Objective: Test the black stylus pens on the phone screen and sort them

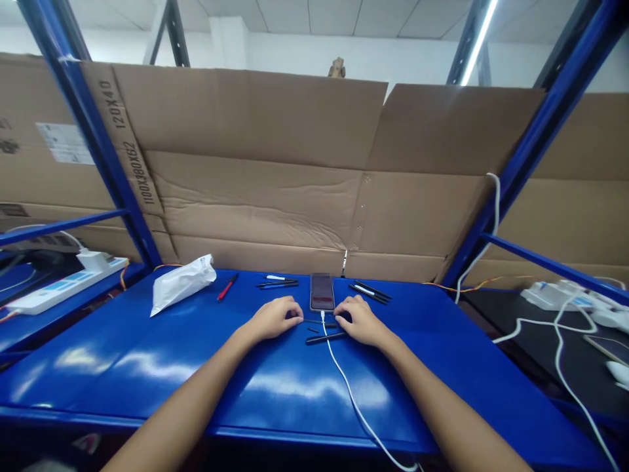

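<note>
My left hand (pixel 276 317) rests on the blue table with its fingers pinched together, at the left end of a thin dark rod (pixel 314 322). What its fingertips hold is too small to tell. My right hand (pixel 362 320) is curled at the rod's right end, its fingertips close together; anything between them cannot be made out. Between the hands lie a small dark piece (pixel 313 330) and, nearer me, a black pen barrel (pixel 325 338) reaching under the right hand. A phone (pixel 322 292) lies just beyond, with a white cable (pixel 344 375) plugged in.
A white packet (pixel 181 283) and a red pen (pixel 227 287) lie at the left. Several pens (pixel 278 282) are left of the phone, others (pixel 371 292) right. Cardboard (pixel 255 196) walls the back of the blue table (pixel 147 367). Power strips (pixel 63 288) stand on side shelves.
</note>
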Demonstrator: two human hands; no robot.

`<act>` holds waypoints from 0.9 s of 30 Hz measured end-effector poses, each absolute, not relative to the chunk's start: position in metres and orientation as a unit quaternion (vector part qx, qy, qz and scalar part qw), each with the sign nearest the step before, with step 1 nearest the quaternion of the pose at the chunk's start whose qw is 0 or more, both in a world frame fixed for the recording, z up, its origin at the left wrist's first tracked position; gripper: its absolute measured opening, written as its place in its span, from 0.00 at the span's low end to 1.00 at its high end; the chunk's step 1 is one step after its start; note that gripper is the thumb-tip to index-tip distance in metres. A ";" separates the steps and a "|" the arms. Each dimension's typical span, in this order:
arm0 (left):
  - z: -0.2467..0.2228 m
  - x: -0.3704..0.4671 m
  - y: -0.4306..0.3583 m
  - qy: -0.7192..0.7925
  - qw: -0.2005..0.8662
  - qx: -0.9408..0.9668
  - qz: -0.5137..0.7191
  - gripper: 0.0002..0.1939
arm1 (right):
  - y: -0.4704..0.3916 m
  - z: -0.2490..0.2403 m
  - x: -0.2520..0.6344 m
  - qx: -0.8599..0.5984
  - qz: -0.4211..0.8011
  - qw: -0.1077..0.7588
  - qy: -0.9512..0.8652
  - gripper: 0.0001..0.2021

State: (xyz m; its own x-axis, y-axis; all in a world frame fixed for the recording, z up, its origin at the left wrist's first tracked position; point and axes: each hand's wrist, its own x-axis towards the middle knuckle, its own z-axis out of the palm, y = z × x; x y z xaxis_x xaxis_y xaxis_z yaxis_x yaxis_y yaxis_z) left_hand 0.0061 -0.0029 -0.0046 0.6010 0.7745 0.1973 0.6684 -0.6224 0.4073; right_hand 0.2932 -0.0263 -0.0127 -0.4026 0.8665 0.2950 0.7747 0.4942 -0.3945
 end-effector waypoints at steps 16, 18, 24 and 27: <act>-0.010 0.010 -0.005 0.416 0.097 0.886 0.181 0.09 | -0.031 -0.010 0.284 -0.462 0.098 0.265 -0.841 0.05; -0.010 0.012 -0.006 0.417 0.096 0.886 0.177 0.09 | -0.032 -0.009 0.283 -0.460 0.099 0.261 -0.843 0.04; -0.009 0.013 -0.007 0.422 0.087 0.886 0.171 0.08 | -0.030 -0.010 0.285 -0.457 0.096 0.257 -0.846 0.05; -0.009 0.013 -0.007 0.423 0.086 0.885 0.173 0.08 | -0.029 -0.011 0.286 -0.456 0.094 0.257 -0.847 0.05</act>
State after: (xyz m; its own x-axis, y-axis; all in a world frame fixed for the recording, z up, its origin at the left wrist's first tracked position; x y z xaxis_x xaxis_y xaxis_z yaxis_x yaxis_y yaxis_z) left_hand 0.0131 -0.0072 -0.0087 0.5828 0.7782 0.2340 0.7185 -0.6280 0.2990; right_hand 0.2860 -0.0294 -0.0109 -0.4512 0.8212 0.3494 0.7240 0.5657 -0.3947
